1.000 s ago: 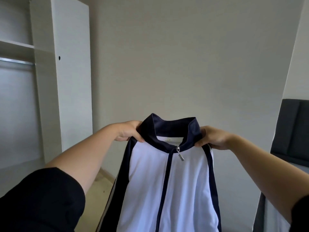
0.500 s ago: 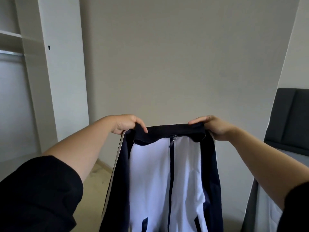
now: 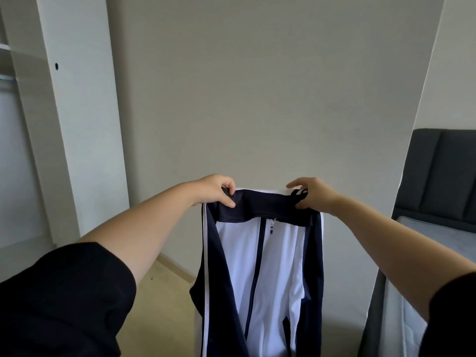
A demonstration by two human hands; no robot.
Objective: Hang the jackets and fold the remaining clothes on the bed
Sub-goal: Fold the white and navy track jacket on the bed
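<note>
A white zip jacket point(image 3: 278, 274) with navy collar, navy sides and a navy zip strip hangs in the air in front of me, its front facing me. My left hand point(image 3: 219, 189) pinches the left end of the folded-down collar. My right hand point(image 3: 313, 193) grips the right end, with a small navy loop under its fingers. The jacket's lower part runs out of the frame at the bottom.
An open white wardrobe point(image 3: 77, 119) with a shelf and a hanging rail point(image 3: 6, 78) stands at the left. A bed point(image 3: 422, 253) with a dark grey padded headboard point(image 3: 443, 176) is at the right. A plain wall is ahead, wooden floor point(image 3: 164, 305) below.
The upright collar has been folded down and flattened between my hands. My view has turned slightly right, so the wardrobe has slid left and more of the bed shows.
</note>
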